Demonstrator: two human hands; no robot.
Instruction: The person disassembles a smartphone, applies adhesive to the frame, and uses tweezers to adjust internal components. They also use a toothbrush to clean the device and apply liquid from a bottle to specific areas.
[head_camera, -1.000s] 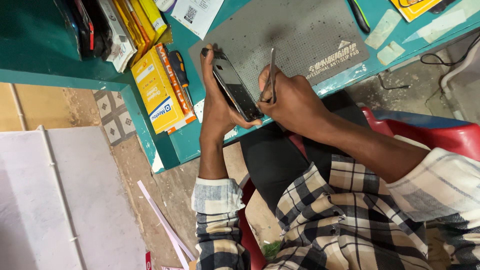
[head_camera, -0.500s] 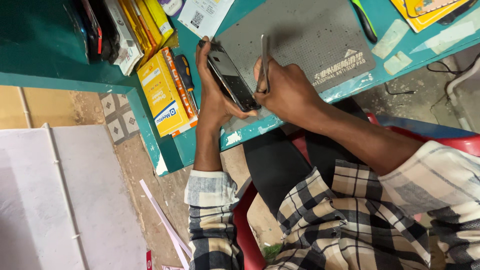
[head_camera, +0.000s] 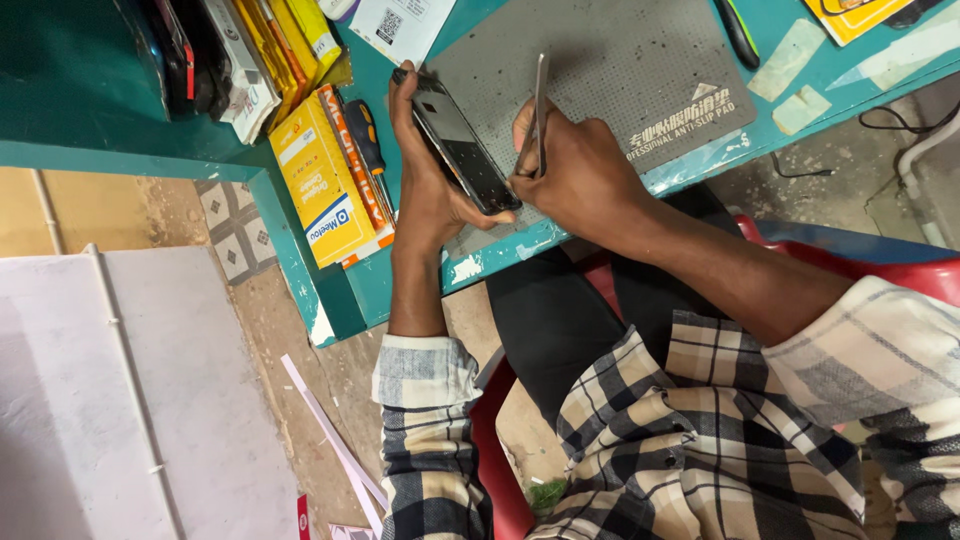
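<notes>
Upper centre of the frame: the left hand (head_camera: 425, 190) clamps a dark smartphone (head_camera: 462, 150) tilted above the grey mat (head_camera: 620, 70) on the teal counter (head_camera: 350, 280). The right hand (head_camera: 580, 175) pinches metal tweezers (head_camera: 540, 110) at its edge. A slip could scratch the glass.

One phone (head_camera: 462, 152), one pair of tweezers (head_camera: 538, 112), one grey mat (head_camera: 620, 60), two screwdrivers (head_camera: 368, 150) — and two hands (both occupied).

Teal bench (head_camera: 300, 270): grey mat (head_camera: 620, 70), yellow boxes (head_camera: 315, 185), screwdriver (head_camera: 368, 150).
</notes>
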